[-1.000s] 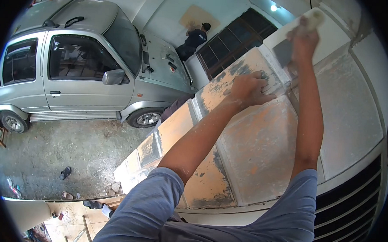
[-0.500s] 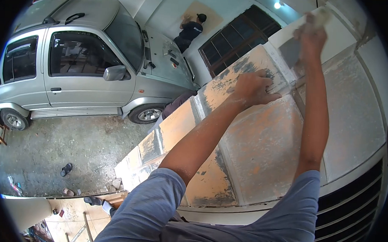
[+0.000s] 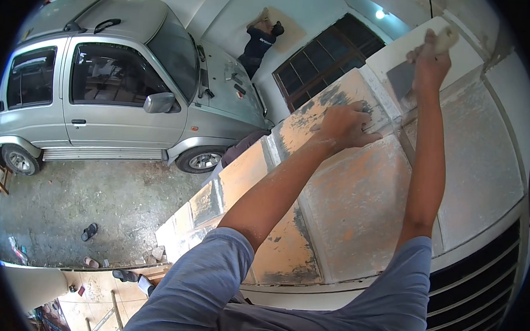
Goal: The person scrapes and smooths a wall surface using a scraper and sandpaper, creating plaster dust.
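Note:
A patchy surface of orange and grey panels [image 3: 358, 193], divided by pale strips, slants up in front of me. My left hand [image 3: 343, 126] lies on it near the upper edge, palm down with its fingers apart. Higher up and to the right, my right hand [image 3: 432, 65] grips a pale cream block [image 3: 446, 39], which sticks out past the fingers against a white panel [image 3: 468, 58]. What kind of block it is, I cannot tell. Beside that hand is a dark grey patch [image 3: 400, 78] on the same panel.
A silver SUV [image 3: 110, 123] stands on the left, with small items on its hood. Behind it, a person [image 3: 259, 44] in dark clothes reaches up to a brown patch on the wall. A barred window [image 3: 329, 56] is beyond the panels. Sandals [image 3: 89, 232] lie on the floor.
My right hand, blurred before, now shows sharply, slightly lower, with the block still in it. My left hand stays in place. The person by the wall has raised their arms higher.

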Tool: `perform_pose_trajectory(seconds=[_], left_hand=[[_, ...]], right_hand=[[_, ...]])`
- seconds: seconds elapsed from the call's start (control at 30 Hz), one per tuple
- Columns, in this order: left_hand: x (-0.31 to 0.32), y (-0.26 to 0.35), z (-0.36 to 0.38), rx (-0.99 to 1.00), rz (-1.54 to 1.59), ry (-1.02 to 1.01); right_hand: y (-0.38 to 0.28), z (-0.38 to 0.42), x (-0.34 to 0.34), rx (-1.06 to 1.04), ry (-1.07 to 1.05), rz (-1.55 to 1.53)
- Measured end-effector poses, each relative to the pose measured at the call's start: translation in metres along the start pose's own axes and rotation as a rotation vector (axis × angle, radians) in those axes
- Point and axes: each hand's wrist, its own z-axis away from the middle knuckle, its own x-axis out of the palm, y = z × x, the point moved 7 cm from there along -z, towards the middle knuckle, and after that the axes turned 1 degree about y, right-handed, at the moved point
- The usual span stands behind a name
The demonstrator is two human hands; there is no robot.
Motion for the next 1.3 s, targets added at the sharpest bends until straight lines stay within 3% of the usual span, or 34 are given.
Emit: perform_pose_trajectory(seconds=[0.1, 0.17, 0.23, 0.3, 0.37, 0.43, 0.5, 0.57, 0.63, 0.67, 0.7, 0.77, 0.8, 0.87, 0.9, 0.97, 1.0, 1.03, 1.1, 1.23, 1.3], left_hand=[[-0.003, 0.000, -0.002, 0.011, 0.007, 0.009], [0.000, 0.000, -0.002, -0.013, -0.006, -0.040], [0.001, 0.001, -0.002, -0.010, -0.005, -0.033], [-0.003, -0.001, -0.003, -0.012, -0.017, -0.015], [-0.001, -0.001, -0.003, -0.026, -0.012, -0.069], [-0.001, -0.002, -0.005, -0.012, -0.013, -0.048], [0.000, -0.002, -0.002, -0.011, -0.006, -0.029], [0.000, -0.002, -0.002, -0.011, 0.005, -0.029], [0.001, -0.001, -0.002, -0.009, 0.006, -0.030], [0.000, -0.001, -0.002, -0.012, 0.004, -0.020], [0.001, -0.001, -0.002, -0.013, 0.005, -0.025], [0.001, -0.003, -0.002, -0.030, 0.028, -0.028], [-0.001, -0.004, -0.002, -0.034, 0.021, -0.027], [0.001, -0.003, -0.003, -0.029, -0.007, -0.056], [0.002, -0.004, -0.004, -0.026, -0.003, -0.058], [0.001, -0.002, -0.002, -0.011, 0.010, -0.004], [0.000, -0.001, 0.000, -0.017, 0.014, -0.006], [-0.002, -0.001, -0.002, -0.017, 0.013, -0.020], [-0.004, -0.001, -0.004, -0.008, 0.013, -0.033], [0.002, -0.002, -0.002, -0.038, 0.007, -0.055], [0.000, -0.003, -0.002, -0.028, 0.007, -0.053]], right_hand=[[0.016, 0.022, 0.013, 0.132, -0.106, 0.221], [0.016, 0.021, 0.020, 0.172, -0.163, 0.117], [0.006, 0.005, -0.008, 0.097, 0.103, -0.032], [0.006, 0.003, -0.013, 0.055, 0.096, -0.087], [0.018, 0.026, 0.007, 0.278, -0.070, 0.079], [0.005, 0.020, 0.004, 0.233, -0.088, 0.109], [-0.009, -0.002, -0.024, 0.037, 0.132, -0.089], [0.010, 0.004, -0.020, 0.080, 0.131, -0.054], [0.015, 0.025, 0.017, 0.196, -0.178, 0.052], [0.009, 0.017, 0.013, 0.046, -0.135, 0.175], [0.005, 0.007, 0.000, 0.011, -0.004, 0.084], [0.010, -0.002, -0.014, 0.006, 0.033, -0.020], [0.007, 0.007, -0.006, 0.009, 0.029, -0.027], [0.003, 0.033, 0.021, 0.114, -0.177, 0.161], [0.001, 0.028, 0.018, 0.113, -0.173, 0.165], [-0.011, 0.013, -0.005, -0.027, 0.034, -0.058], [-0.006, 0.018, -0.003, -0.009, 0.042, 0.042], [-0.003, 0.024, -0.002, -0.007, 0.042, 0.040], [0.004, 0.037, 0.016, 0.089, -0.187, 0.094], [0.001, 0.028, -0.007, 0.035, 0.030, 0.049], [0.000, 0.036, 0.009, 0.041, -0.093, 0.095]])
